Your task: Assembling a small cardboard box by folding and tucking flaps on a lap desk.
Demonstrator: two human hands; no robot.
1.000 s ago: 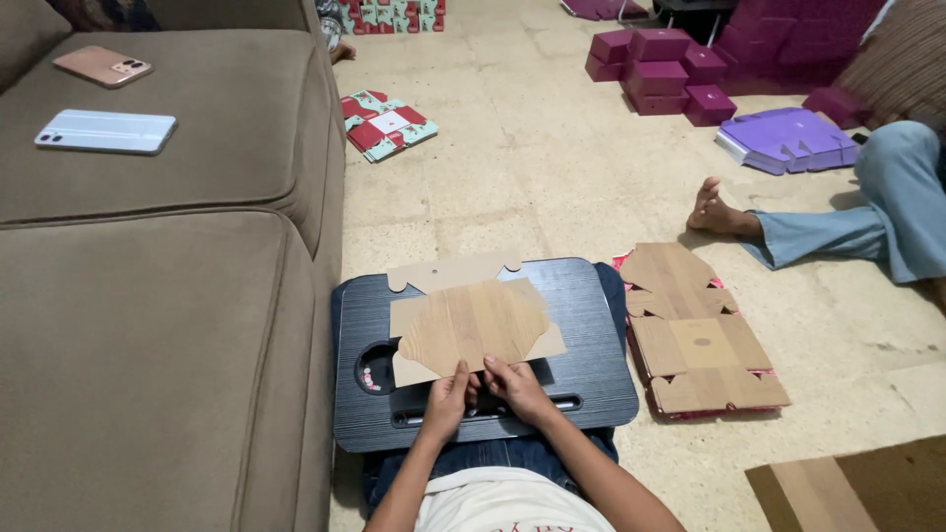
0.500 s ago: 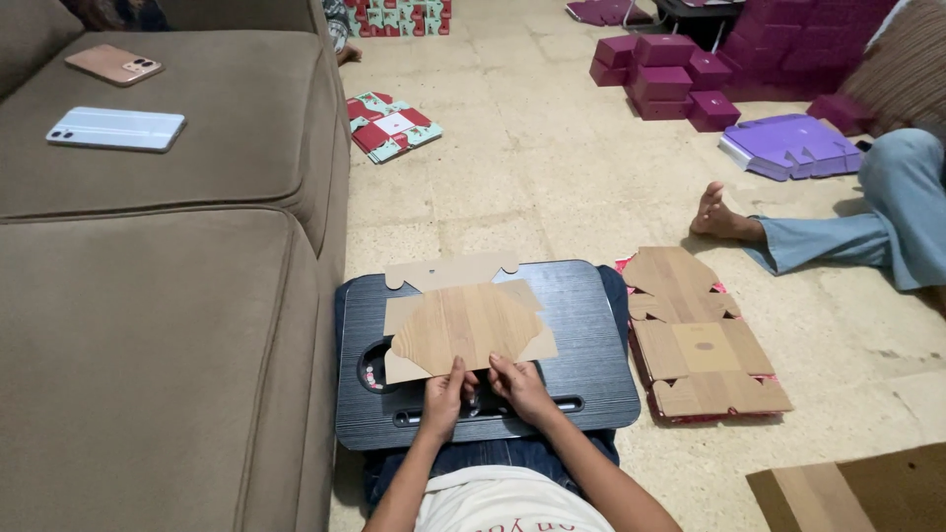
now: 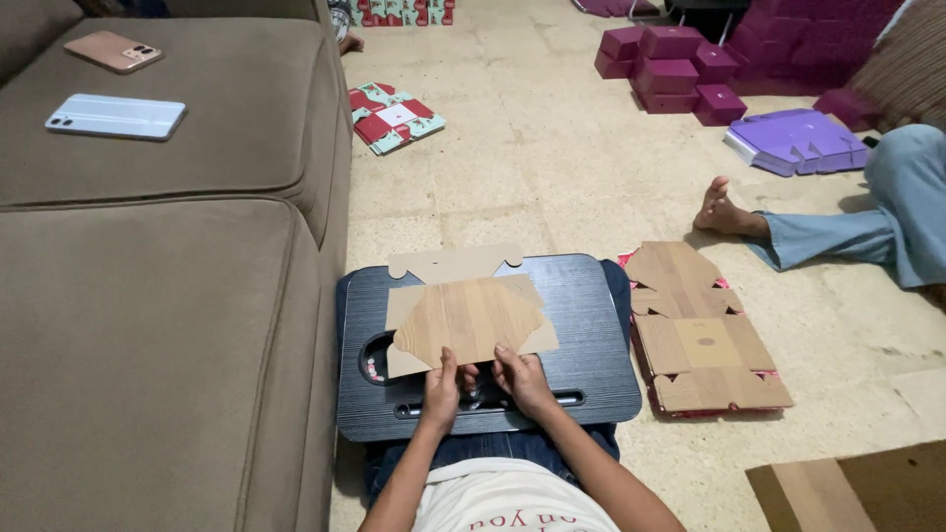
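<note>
Head view: both hands pinch the near edge of a flat brown cardboard box blank [image 3: 468,320] lying on a black lap tray [image 3: 581,315]; the left hand [image 3: 440,392] is clamped at its 6 o'clock edge, the right hand [image 3: 522,382] just beside it. At 3 o'clock a stack of brown blanks [image 3: 705,335] lies on the floor. At 10 o'clock, a pale blue phone [image 3: 115,116] rests on the sofa [image 3: 148,325]
</note>
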